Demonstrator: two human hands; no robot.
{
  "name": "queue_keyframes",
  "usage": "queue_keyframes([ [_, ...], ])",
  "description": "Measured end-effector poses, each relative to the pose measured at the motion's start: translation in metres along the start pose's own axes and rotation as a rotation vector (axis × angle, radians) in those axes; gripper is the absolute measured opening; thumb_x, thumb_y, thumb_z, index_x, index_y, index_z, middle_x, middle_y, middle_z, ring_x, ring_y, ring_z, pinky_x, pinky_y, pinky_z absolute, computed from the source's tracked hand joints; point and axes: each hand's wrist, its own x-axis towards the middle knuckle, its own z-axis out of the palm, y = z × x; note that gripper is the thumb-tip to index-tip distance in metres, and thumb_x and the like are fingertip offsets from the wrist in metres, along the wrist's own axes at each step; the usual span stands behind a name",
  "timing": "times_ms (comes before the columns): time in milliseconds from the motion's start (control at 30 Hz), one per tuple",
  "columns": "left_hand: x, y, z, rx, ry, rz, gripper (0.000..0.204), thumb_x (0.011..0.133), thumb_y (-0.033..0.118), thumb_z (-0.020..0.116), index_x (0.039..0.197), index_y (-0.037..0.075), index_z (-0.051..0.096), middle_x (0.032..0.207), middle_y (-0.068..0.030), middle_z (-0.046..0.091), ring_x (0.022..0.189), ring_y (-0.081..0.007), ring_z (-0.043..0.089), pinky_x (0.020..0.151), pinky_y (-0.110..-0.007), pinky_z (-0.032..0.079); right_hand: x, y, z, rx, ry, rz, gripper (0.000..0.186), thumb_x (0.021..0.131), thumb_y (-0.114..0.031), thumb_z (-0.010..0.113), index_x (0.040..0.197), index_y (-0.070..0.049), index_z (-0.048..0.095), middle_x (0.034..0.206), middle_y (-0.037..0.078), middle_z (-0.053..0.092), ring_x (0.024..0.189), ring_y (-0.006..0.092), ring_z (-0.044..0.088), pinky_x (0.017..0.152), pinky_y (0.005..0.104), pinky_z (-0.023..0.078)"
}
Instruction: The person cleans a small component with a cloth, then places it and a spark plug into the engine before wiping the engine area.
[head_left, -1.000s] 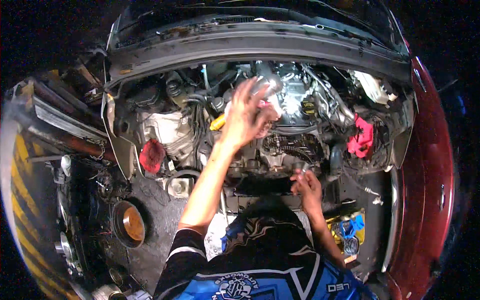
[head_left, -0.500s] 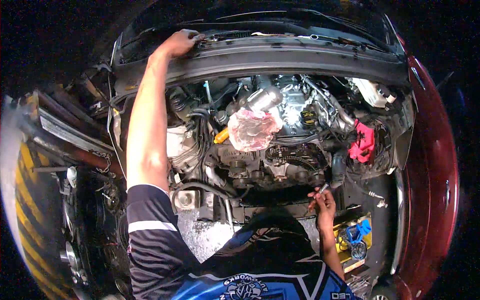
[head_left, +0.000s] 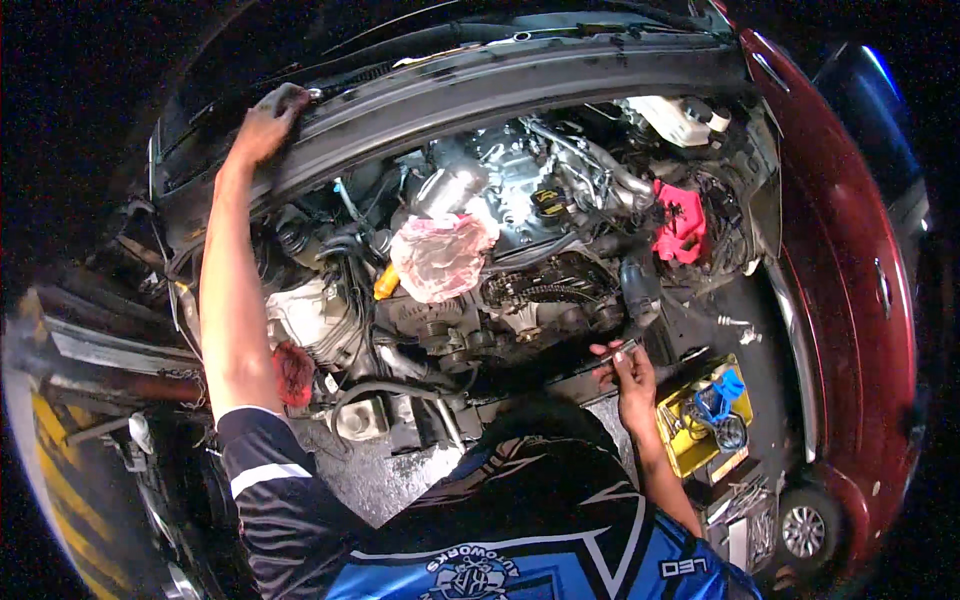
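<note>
My left hand (head_left: 270, 118) is stretched out to the far left, its fingers curled down at the cowl (head_left: 440, 115) below the windshield. A small shiny metal piece (head_left: 316, 94) shows at its fingertips; what the fingers hold is hidden. Close to the front of the engine, my right hand (head_left: 630, 378) pinches a short metal cylinder (head_left: 624, 350) between thumb and fingers. Between the hands lies the open engine, its timing chain (head_left: 550, 284) exposed. A crumpled pinkish cloth (head_left: 445, 258) covers part of it, beside an orange-yellow plastic piece (head_left: 386, 282).
Wrenches (head_left: 520, 37) lie along the cowl. A red cloth (head_left: 680, 222) sits at the engine bay's right. Lower right are a yellow tray (head_left: 683, 455) with blue items and several tools (head_left: 755, 520). A red car (head_left: 840, 230) stands alongside. A reddish rounded thing (head_left: 292, 372) shows beside my left forearm.
The view has turned and shifted, so the engine sits further left. My left hand stays at the cowl, further along to the left. My right hand still holds the metal cylinder, now tilted flatter.
</note>
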Motion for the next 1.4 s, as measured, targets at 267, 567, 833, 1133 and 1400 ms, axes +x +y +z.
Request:
queue_keyframes([
  [267, -0.068, 0.099, 0.005, -0.048, 0.497, 0.094, 0.039, 0.097, 0.034, 0.049, 0.118, 0.003, 0.057, 0.111, -0.02, 0.063, 0.105, -0.0324, 0.06, 0.087, -0.038, 0.046, -0.004, 0.001, 0.008, -0.217, 0.018, -0.179, 0.023, 0.096, -0.016, 0.053, 0.115, -0.002, 0.053, 0.071, 0.001, 0.052, 0.059, 0.0086, 0.05, 0.055, 0.0229, 0.042],
  [567, -0.233, 0.292, 0.159, -1.915, -0.13, -0.849, 0.035, 0.093, 0.031, 0.056, 0.111, 0.001, 0.059, 0.071, -0.0052, 0.056, 0.051, -0.0082, 0.043, 0.043, -0.02, 0.031, 0.029, -0.074, 0.065, 0.025, -0.163, -0.079, 0.022, 0.093, -0.016, 0.058, 0.111, -0.004, 0.056, 0.073, 0.005, 0.061, 0.056, 0.0089, 0.053, 0.05, 0.0236, 0.042],
  [833, -0.239, 0.346, 0.178, -1.939, -0.073, -0.752, 0.044, 0.096, 0.031, 0.052, 0.126, 0.0, 0.054, 0.068, -0.0023, 0.053, 0.05, -0.0052, 0.038, 0.043, -0.019, 0.028, 0.066, -0.073, 0.057, -0.007, -0.443, -0.119, 0.022, 0.095, -0.019, 0.055, 0.11, -0.003, 0.054, 0.077, 0.01, 0.061, 0.057, 0.0111, 0.054, 0.049, 0.0231, 0.043],
  [1133, -0.241, 0.381, 0.176, -1.531, 0.024, -0.622, 0.044, 0.098, 0.035, 0.047, 0.127, 0.003, 0.054, 0.066, 0.0027, 0.048, 0.053, -0.003, 0.038, 0.047, -0.018, 0.031, 0.065, -0.062, 0.043, 0.181, -0.629, 0.167, 0.027, 0.097, -0.027, 0.051, 0.109, -0.004, 0.053, 0.07, 0.009, 0.058, 0.056, 0.012, 0.054, 0.048, 0.0231, 0.041],
  [1400, -0.33, 0.357, 0.164, -1.769, 0.728, -1.024, 0.058, 0.094, 0.054, 0.044, 0.121, 0.003, 0.051, 0.074, -0.0065, 0.052, 0.051, -0.0106, 0.039, 0.047, -0.023, 0.034, 0.097, -0.058, 0.114, -0.578, -0.663, -0.473, 0.03, 0.092, -0.023, 0.056, 0.114, -0.002, 0.057, 0.104, 0.014, 0.059, 0.091, 0.0233, 0.058, 0.076, 0.0322, 0.047],
])
